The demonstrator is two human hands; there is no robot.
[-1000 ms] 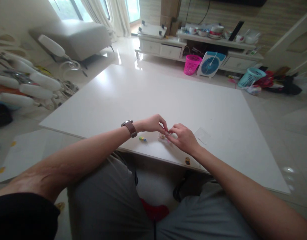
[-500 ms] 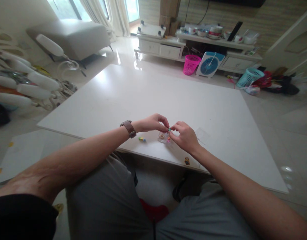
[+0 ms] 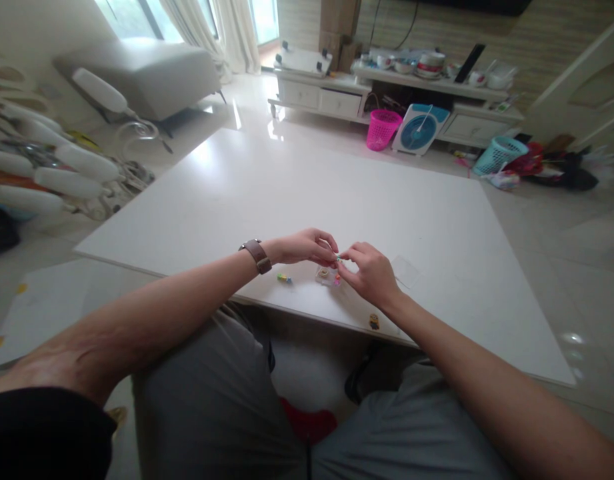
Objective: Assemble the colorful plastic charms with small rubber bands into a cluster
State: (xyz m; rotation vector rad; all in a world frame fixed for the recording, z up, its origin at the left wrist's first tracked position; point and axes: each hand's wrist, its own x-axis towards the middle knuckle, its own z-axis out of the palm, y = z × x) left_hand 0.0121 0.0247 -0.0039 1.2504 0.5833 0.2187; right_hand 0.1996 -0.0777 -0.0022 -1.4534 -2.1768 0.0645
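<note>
My left hand (image 3: pixel 311 247) and my right hand (image 3: pixel 369 270) meet over the near part of the white table (image 3: pixel 387 193). Their fingertips pinch a tiny green piece (image 3: pixel 339 257), mostly covered by the fingers, so its kind does not show. Just below the hands sits a small clear plastic box (image 3: pixel 325 280) with a beige loop and a pink-orange bit in it or beside it. Left of the box lies a small green, yellow and blue piece (image 3: pixel 284 278). A yellow cartoon figure (image 3: pixel 374 322) lies near the table's front edge, below my right wrist.
A thin transparent sheet or lid (image 3: pixel 407 270) lies flat right of my right hand. Beyond the table stand a pink basket (image 3: pixel 383 129), a blue and white fan (image 3: pixel 421 129) and a low cabinet (image 3: pixel 319 99) with dishes along its top. Chairs (image 3: pixel 77 180) crowd the left side.
The hands stay in nearly the same place. The green piece has turned slightly between the fingertips, and less of it shows now.
</note>
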